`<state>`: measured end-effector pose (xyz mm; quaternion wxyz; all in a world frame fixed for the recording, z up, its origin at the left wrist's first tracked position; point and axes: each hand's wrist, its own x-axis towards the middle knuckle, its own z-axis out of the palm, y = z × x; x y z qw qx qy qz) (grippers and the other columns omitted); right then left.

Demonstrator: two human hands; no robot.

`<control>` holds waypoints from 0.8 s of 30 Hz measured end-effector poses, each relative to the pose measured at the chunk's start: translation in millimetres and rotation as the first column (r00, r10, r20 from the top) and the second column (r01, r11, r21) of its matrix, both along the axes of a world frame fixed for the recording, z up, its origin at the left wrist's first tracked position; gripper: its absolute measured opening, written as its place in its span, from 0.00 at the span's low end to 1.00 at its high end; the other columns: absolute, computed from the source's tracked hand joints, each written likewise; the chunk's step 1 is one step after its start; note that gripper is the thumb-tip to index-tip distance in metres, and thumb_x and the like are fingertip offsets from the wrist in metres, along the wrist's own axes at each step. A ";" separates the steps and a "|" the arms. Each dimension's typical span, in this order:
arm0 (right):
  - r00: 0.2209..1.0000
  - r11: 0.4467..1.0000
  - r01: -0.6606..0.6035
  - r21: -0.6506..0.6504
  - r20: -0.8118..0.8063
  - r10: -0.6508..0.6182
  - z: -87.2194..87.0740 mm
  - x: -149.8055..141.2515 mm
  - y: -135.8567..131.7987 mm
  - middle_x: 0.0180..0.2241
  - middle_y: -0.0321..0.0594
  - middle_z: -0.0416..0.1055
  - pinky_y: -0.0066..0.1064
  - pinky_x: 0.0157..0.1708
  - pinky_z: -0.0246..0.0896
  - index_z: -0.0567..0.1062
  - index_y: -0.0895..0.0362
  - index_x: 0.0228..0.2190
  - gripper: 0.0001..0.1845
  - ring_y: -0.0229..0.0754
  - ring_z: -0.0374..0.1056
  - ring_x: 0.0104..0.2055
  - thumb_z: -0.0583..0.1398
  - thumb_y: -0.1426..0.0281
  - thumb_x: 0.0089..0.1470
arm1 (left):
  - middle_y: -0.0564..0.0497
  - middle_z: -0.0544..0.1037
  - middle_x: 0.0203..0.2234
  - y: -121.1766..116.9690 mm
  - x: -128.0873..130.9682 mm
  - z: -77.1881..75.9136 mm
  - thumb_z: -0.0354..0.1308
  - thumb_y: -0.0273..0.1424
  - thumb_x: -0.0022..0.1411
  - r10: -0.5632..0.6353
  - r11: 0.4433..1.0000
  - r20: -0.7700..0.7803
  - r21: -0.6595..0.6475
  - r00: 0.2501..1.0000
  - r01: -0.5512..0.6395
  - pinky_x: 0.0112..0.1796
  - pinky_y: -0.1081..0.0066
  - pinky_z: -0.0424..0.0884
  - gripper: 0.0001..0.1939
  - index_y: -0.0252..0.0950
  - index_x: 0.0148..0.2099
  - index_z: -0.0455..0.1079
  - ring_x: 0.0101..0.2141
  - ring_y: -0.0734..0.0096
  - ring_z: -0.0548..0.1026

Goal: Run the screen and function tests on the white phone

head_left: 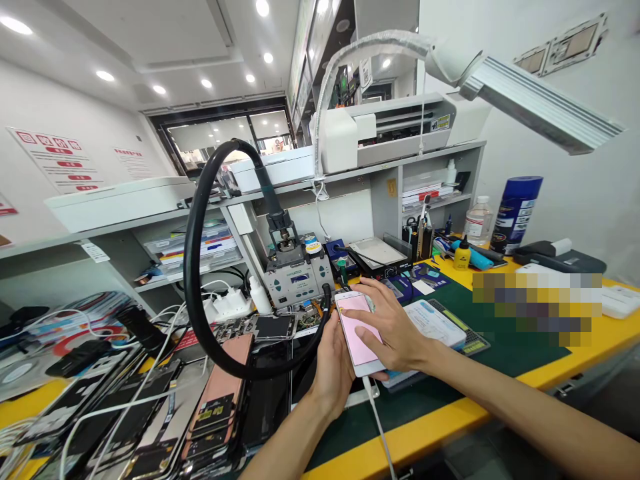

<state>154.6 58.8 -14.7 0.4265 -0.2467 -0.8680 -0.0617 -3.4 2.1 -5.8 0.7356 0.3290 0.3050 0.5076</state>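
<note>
A white smartphone (354, 330) with a lit pink screen is tilted up in front of me. My left hand (330, 367) is wrapped round its left side and holds it from beneath. Over the screen, my right hand (387, 323) has its fingers apart, with the index finger and thumb at the glass. A white charging cable (376, 417) is plugged into the phone's bottom end and runs down past the table edge. Behind the phone stands a grey soldering station (300, 280), its thick black hose (193, 267) looping to the left of my hands.
Dismantled phones and parts (210, 413) cover the left of the bench. A green mat (520, 340) lies on the yellow table (540, 380). A yellow bottle (463, 255) and a blue spray can (517, 215) stand at the right. A lamp (540, 100) overhangs the bench.
</note>
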 end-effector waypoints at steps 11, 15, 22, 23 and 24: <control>1.000 1.000 0.015 0.008 -0.025 -0.015 -0.9 1.0 0.5 0.61 0.50 0.61 0.63 0.61 0.53 0.77 0.52 0.51 0.19 0.61 0.52 0.66 0.56 0.69 0.61 | 0.41 0.73 0.58 -1.8 0.2 1.2 0.46 0.52 0.70 0.011 1.000 0.010 -0.010 1.000 -0.011 0.42 0.58 0.76 0.35 0.41 0.72 0.53 0.50 0.48 0.76; 0.998 0.999 0.048 -0.008 -0.034 -0.048 -0.3 1.2 1.2 0.61 0.51 0.59 0.63 0.61 0.53 0.76 0.53 0.52 0.20 0.61 0.51 0.66 0.55 0.69 0.61 | 0.41 0.73 0.58 -2.0 -0.8 -0.5 0.46 0.52 0.70 0.007 1.000 0.001 -0.006 1.000 -0.007 0.41 0.58 0.76 0.35 0.41 0.72 0.54 0.50 0.48 0.76; 0.996 0.996 0.087 -0.034 0.007 -0.087 -1.2 0.7 2.0 0.63 0.52 0.57 0.64 0.62 0.52 0.74 0.54 0.54 0.20 0.62 0.48 0.68 0.55 0.67 0.63 | 0.41 0.74 0.57 0.4 -0.3 -1.8 0.47 0.53 0.70 -0.002 1.000 0.007 0.012 1.000 0.002 0.41 0.59 0.76 0.35 0.42 0.72 0.55 0.48 0.49 0.77; 0.996 0.995 0.091 -0.037 0.013 -0.090 -1.3 0.7 2.0 0.63 0.53 0.57 0.64 0.63 0.51 0.74 0.54 0.55 0.20 0.63 0.48 0.68 0.55 0.67 0.63 | 0.41 0.74 0.57 0.2 -0.2 -1.7 0.47 0.53 0.70 -0.002 1.000 0.008 0.013 1.000 0.002 0.41 0.59 0.77 0.35 0.42 0.72 0.55 0.48 0.50 0.77; 0.995 0.995 0.094 -0.040 0.018 -0.093 -1.4 0.7 2.0 0.64 0.53 0.57 0.64 0.63 0.51 0.74 0.54 0.55 0.21 0.63 0.48 0.68 0.54 0.66 0.63 | 0.41 0.74 0.57 -0.2 0.0 -1.4 0.47 0.53 0.70 -0.002 1.000 0.009 0.012 1.000 0.002 0.41 0.59 0.77 0.35 0.41 0.72 0.56 0.48 0.50 0.77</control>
